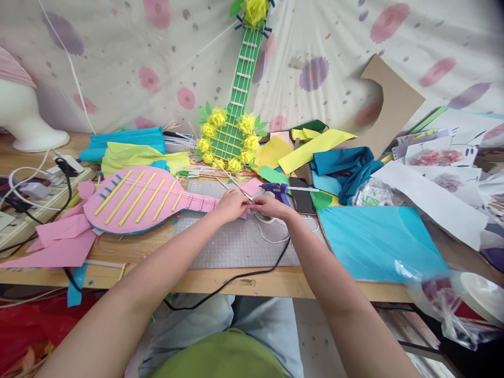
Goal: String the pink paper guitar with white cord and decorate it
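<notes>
My left hand and my right hand meet fingertip to fingertip over the neck end of a pink paper lute shape. Thin pale sticks slant up and left from the left fingers, which are closed around them. The right fingers are pinched together; what is between them is too small to make out. Close to the right hand lie a purple hot glue gun with a white glue stick, and a roll with loose white string. A grey cutting mat lies beneath.
A green paper guitar with yellow flowers leans against the backdrop. A phone, a blue wrapped pack and coloured paper scraps lie to the right. A power strip is at the left; a black cable crosses the front edge.
</notes>
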Demonstrator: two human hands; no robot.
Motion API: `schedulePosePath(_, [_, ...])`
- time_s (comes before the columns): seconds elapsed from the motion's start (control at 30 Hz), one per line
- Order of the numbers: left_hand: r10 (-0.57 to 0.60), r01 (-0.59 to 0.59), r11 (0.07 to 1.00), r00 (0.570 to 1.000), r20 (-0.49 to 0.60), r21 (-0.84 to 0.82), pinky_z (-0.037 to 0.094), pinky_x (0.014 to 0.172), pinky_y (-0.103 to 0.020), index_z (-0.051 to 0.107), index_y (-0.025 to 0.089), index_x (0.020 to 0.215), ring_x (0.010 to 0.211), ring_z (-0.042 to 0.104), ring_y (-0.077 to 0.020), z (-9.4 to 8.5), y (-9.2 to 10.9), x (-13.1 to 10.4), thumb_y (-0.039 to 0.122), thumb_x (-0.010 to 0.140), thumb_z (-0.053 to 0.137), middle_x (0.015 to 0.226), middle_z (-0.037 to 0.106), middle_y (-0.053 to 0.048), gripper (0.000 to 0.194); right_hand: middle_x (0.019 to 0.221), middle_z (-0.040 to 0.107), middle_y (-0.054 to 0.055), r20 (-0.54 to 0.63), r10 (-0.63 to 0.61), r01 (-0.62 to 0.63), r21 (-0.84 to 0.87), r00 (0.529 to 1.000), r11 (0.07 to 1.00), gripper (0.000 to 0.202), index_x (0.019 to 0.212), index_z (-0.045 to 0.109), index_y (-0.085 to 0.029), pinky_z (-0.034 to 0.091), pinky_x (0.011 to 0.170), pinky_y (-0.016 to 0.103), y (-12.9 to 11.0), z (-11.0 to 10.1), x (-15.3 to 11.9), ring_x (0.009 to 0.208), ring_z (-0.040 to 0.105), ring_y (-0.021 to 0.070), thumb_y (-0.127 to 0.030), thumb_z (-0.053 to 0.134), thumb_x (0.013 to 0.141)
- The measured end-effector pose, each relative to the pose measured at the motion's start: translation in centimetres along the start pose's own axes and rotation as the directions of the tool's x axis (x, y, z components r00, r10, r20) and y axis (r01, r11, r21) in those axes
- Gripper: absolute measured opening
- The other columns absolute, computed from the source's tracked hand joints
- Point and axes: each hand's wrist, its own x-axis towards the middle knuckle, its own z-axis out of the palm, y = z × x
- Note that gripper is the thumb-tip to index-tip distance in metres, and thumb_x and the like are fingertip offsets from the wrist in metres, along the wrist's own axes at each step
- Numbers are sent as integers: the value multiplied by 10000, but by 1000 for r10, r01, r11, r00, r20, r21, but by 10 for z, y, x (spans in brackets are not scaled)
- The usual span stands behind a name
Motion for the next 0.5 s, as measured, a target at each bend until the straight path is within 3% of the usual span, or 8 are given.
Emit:
schedulePosePath(0.27, [-19, 21, 999, 998, 60, -37, 345, 908, -363, 685, 191, 766, 838, 590, -186, -9, 0, 1, 259, 827, 510, 816, 695, -34, 198, 629, 461, -21, 3, -83, 82, 78, 997, 994, 398, 701, 548, -155, 298, 563, 231, 4, 1, 0, 611, 384, 99, -549, 496, 721])
schedulePosePath(0.5, [-24, 26, 998, 999, 34, -52, 373, 830, -332, 678, 187, 739, 815, 585, -188, -12, 1, 1, 271, 818, 527, 788, 688, -36, 190, 631, 472, -19, -38, -120, 124, 147, 992, 981, 419, 691, 563, -148, 313, 585, 234, 2, 2, -2, 629, 396, 103, -564, 523, 713])
